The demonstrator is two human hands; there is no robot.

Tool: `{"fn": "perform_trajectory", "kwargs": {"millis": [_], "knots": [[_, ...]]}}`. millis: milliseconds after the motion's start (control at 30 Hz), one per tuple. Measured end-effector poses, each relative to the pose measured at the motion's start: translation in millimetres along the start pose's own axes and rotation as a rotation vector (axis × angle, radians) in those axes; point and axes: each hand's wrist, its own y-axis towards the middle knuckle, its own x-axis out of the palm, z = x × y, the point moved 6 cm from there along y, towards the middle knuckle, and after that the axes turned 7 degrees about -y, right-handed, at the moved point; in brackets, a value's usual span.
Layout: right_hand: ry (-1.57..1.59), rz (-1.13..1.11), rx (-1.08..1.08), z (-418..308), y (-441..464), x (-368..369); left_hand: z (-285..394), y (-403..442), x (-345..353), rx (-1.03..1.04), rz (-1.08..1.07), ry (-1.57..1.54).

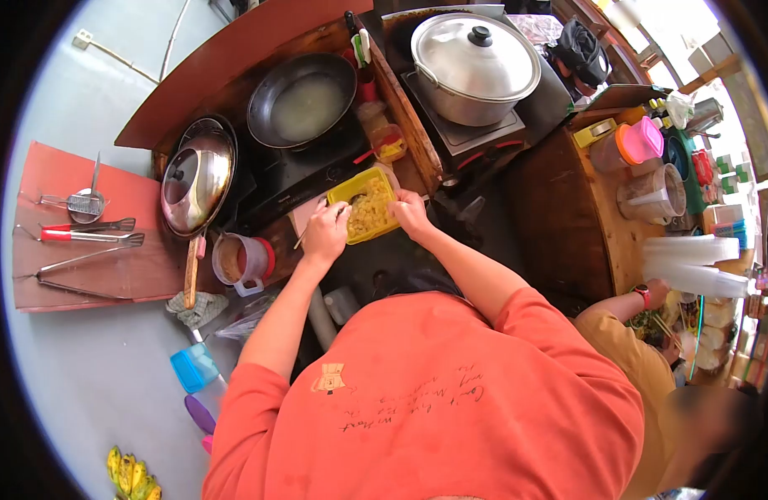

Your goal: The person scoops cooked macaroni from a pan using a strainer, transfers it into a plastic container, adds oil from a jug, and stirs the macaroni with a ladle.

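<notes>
A yellow rectangular container (369,234) with chunky yellowish food inside is held in front of my chest. My right hand (411,214) grips its right rim. At its left side, my left hand (326,231) is closed around a thin utensil, whose handle sticks out below the fingers and whose dark end lies in the food. Beyond the container, a dark frying pan (327,68) with cloudy pale liquid sits on a black stove (317,179). A small tub (389,143) with yellow contents stands just past the container's far right corner.
A large lidded pot (471,75) stands on a burner at the back right. To the left are a lidded pan (195,185), a measuring jug (238,260) and hanging tongs (88,233). At the right, a co-worker's hand (651,294) is near stacked plastic containers (692,254).
</notes>
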Motion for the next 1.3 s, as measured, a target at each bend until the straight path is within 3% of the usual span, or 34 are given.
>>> {"fn": "perform_trajectory", "kwargs": {"millis": [167,233,333,500,567,800,900,1000,1233,1300], "knots": [[0.116,-0.116,0.078,39,16,23,-30,-14,22,0.153,-0.023,0.122],[0.133,-0.147,0.090,62,31,34,-34,-16,29,0.256,-0.145,0.215],[0.078,-0.097,0.058,77,44,42,-42,-13,32,0.383,-0.142,0.284],[-0.009,-0.149,0.146,99,57,43,-59,-6,29,0.367,-0.111,0.329],[0.156,-0.106,0.225,85,42,38,-59,-5,33,0.411,-0.150,0.304],[0.259,-0.094,0.301,86,27,46,-76,3,58,0.356,-0.114,0.344],[0.276,-0.050,0.239,83,33,49,-86,11,69,0.292,-0.231,0.347],[0.278,-0.019,0.265,87,34,49,-89,26,52,0.135,-0.141,0.232],[0.313,0.014,0.270,84,34,51,-86,21,48,0.210,-0.146,0.206],[0.315,0.027,0.269,81,35,52,-86,27,45,0.087,-0.120,0.185]]}}
